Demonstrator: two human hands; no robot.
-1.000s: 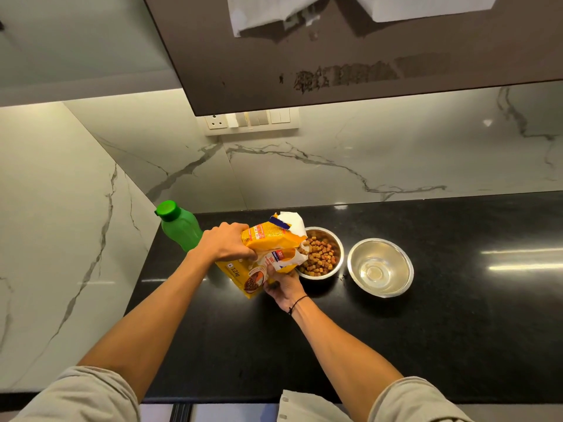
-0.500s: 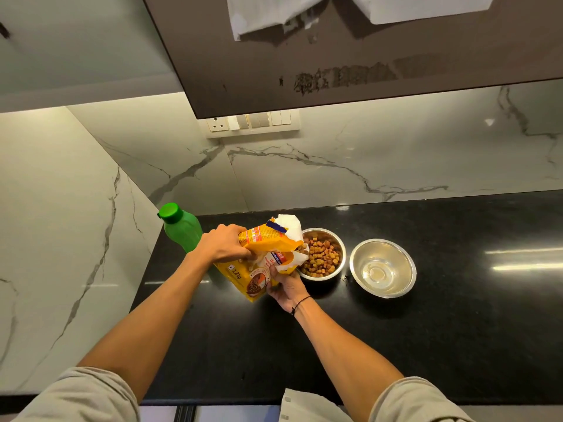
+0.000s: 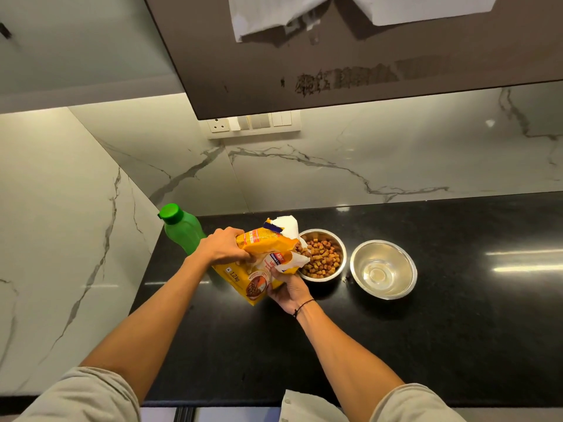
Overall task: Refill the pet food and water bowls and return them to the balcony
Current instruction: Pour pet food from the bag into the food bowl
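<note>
Item count, as laid out in front of me:

- Steel bowls: two. One bowl [image 3: 323, 254] contains kibble; the other bowl [image 3: 383, 269] contains water.
- Food bags: one, a yellow bag [image 3: 259, 266].
- Bottles: one, a green bottle [image 3: 179, 228] with a green cap.
- Worktops: one, a black worktop [image 3: 457, 315].
- Hands: two, my left hand [image 3: 224, 246] and my right hand [image 3: 289, 289].
- Wristbands: one, a black band [image 3: 303, 306] on my right wrist.
- Wall switch panels: one panel [image 3: 254, 124].
</note>
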